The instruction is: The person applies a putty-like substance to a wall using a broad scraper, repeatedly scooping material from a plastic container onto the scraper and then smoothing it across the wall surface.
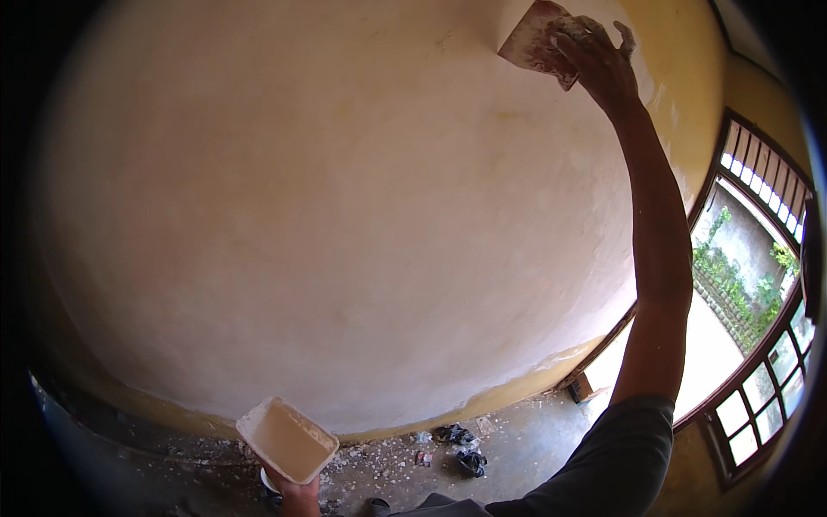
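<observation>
My right hand [600,62] is raised high at the upper right, its fingers pressing a flat putty spreader [536,43] against the wall [345,215]. Smears of filler coat the spreader's face and my fingers. Pale plaster covers most of the wall, with bare yellow paint along its right and lower edges. Low on the left, my left hand [299,493] grips a shallow rectangular plastic tub [291,441] from beneath; its fingers are partly hidden by the tub. Whitish residue lines the tub's inside.
Crumbs of plaster and crumpled black plastic bags [470,464] lie on the grey floor [534,439] along the wall's foot. A small cardboard box [581,389] sits by the open doorway [715,336]. A paned window [767,392] with a dark frame is at the right.
</observation>
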The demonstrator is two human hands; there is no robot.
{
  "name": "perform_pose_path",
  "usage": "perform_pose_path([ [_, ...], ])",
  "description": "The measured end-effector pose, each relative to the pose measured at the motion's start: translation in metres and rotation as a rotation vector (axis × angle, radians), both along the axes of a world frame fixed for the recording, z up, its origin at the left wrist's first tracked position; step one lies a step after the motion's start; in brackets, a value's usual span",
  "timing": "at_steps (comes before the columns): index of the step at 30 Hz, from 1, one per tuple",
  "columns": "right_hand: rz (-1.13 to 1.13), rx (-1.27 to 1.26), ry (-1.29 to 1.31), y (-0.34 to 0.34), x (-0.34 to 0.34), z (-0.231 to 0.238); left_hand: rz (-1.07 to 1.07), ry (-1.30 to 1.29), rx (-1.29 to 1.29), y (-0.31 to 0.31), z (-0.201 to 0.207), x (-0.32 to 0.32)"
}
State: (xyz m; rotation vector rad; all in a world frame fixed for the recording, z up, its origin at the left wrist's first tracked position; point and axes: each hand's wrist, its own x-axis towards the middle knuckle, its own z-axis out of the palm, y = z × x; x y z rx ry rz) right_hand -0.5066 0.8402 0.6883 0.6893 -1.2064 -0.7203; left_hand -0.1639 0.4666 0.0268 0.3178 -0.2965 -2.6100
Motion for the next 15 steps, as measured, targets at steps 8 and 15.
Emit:
perform_pose_path([
  [8, 0.226, 0.127, -0.257, -0.153, 0.058, -0.016, 0.005, 0.038, -0.037, 0.002, 0.016, 0.004],
  [15, -0.009, 0.016, -0.178, -0.087, 0.06, -0.039, -0.016, 0.059, -0.01, 0.011, 0.019, 0.004],
])
